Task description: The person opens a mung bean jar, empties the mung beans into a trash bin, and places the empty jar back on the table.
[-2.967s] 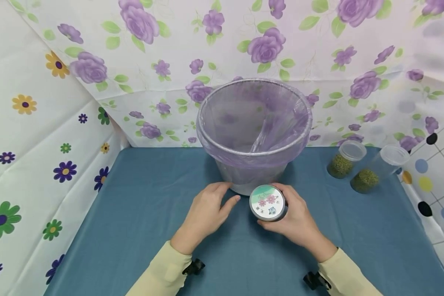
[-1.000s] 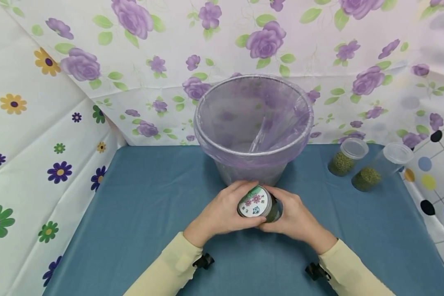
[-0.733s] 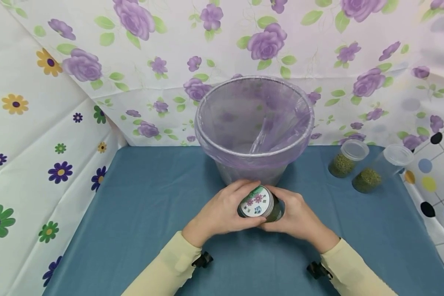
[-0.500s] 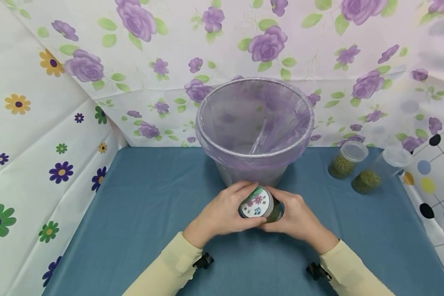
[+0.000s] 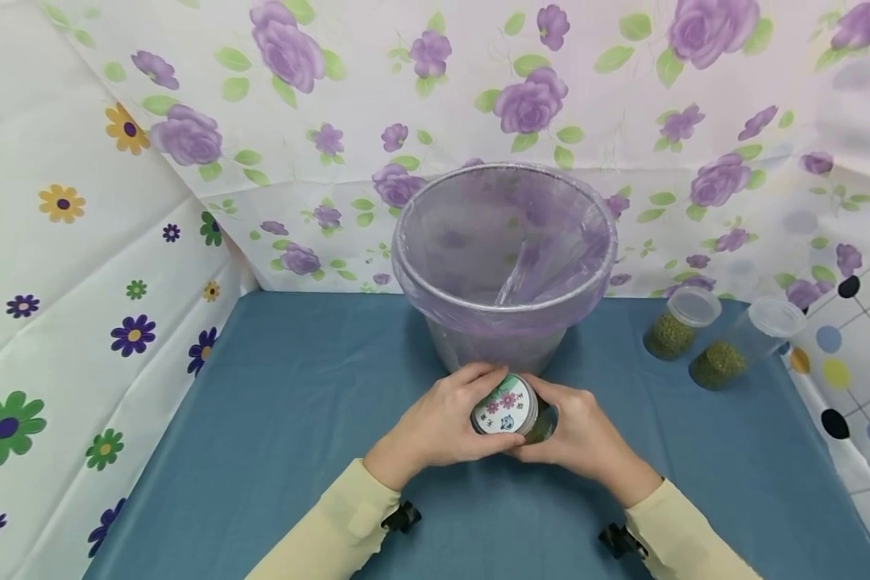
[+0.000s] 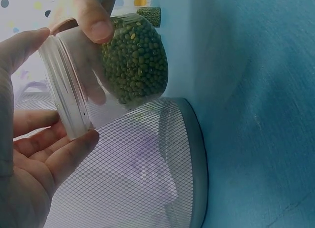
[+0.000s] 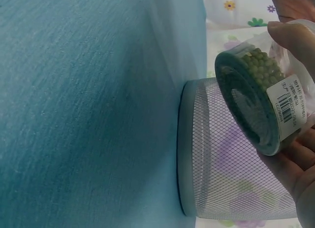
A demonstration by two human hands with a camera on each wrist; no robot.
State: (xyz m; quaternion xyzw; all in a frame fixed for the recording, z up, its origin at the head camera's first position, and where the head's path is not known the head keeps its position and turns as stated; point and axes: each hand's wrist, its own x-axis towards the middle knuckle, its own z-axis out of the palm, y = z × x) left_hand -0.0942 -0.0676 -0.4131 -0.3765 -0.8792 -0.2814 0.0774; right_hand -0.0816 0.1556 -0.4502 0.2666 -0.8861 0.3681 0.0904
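Jar of green beans [image 5: 511, 411] is held above the blue surface [image 5: 275, 435], just in front of the mesh wastebasket [image 5: 503, 242]. Left hand [image 5: 442, 419] grasps its flowered lid [image 5: 503, 405], fingers curled round the rim; right hand [image 5: 580, 435] grips the jar's body.

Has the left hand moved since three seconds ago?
Yes. The left hand has moved rightward onto the jar's lid, in front of the mesh bin; earlier it lay on the blue cloth.
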